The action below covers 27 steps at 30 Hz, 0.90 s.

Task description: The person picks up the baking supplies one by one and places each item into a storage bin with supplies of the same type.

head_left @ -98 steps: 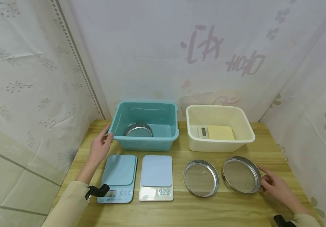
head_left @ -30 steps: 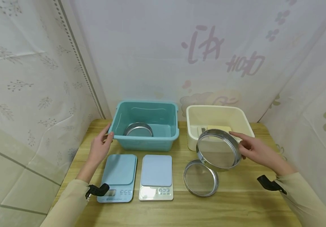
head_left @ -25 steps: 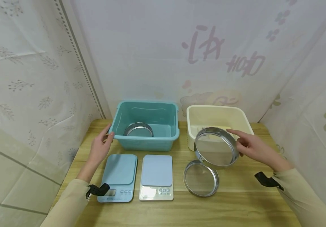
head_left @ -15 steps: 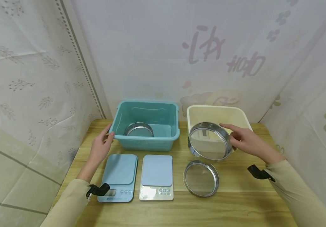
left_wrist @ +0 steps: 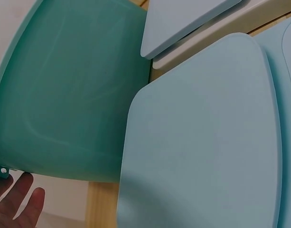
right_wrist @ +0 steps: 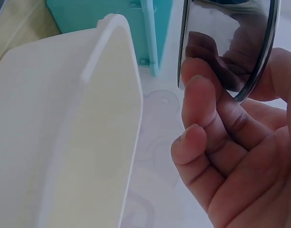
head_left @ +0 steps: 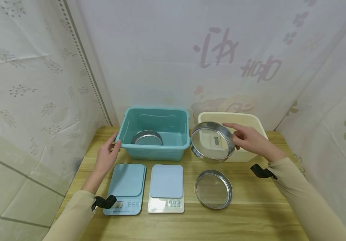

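My right hand [head_left: 248,139] pinches the right rim of a round metal sieve [head_left: 210,144], tilted in the air before the cream bin [head_left: 245,156]. In the right wrist view the shiny sieve wall [right_wrist: 235,38] lies between thumb and fingers. The left hand [head_left: 106,155] touches the left edge of the teal bin [head_left: 156,154] with loosely extended fingers; in the left wrist view its fingertips [left_wrist: 23,183] meet the bin's side. A second sieve [head_left: 147,138] lies inside the teal bin. Another sieve [head_left: 213,189] rests flat on the table below the held one.
A blue kitchen scale [head_left: 127,180] and a white kitchen scale [head_left: 166,182] stand side by side before the teal bin. Inside the cream bin is a yellow-topped scale with a small display [head_left: 216,140], partly covered by the held sieve. Patterned cloth hangs behind the table.
The right hand has lifted the right-hand sieve off the table and carried it left and back, past the cream bin's front toward the teal bin. The left hand has stayed put.
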### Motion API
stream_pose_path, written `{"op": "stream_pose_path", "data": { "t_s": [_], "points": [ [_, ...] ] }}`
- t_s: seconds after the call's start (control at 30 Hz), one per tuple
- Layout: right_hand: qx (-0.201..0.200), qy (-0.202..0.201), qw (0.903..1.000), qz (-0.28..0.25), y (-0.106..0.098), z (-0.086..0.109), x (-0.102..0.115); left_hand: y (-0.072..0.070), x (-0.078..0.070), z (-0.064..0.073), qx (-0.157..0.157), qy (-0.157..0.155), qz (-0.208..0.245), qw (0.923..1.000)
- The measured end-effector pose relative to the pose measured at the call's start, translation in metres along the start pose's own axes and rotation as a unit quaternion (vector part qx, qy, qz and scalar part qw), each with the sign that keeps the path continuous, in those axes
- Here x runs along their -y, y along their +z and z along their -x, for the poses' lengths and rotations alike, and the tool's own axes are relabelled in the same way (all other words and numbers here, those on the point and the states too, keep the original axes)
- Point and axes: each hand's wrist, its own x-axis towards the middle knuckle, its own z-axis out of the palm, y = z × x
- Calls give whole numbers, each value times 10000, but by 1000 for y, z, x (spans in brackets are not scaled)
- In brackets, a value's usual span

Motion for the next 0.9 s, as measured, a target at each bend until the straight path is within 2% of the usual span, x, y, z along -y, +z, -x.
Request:
{"op": "stream_pose_path", "data": {
  "t_s": [0.2, 0.6, 0.9],
  "points": [
    [29, 40, 10000, 40, 0, -19, 1, -1, -3, 2, -39, -10, 129, 9999],
    [246, 283, 9993, 13, 0, -56, 5, -1, -3, 1, -99, 16, 94, 9999],
    [333, 281, 9985, -325, 5, -87, 12, 1, -1, 0, -67, 5, 166, 9998]
  ]
}}
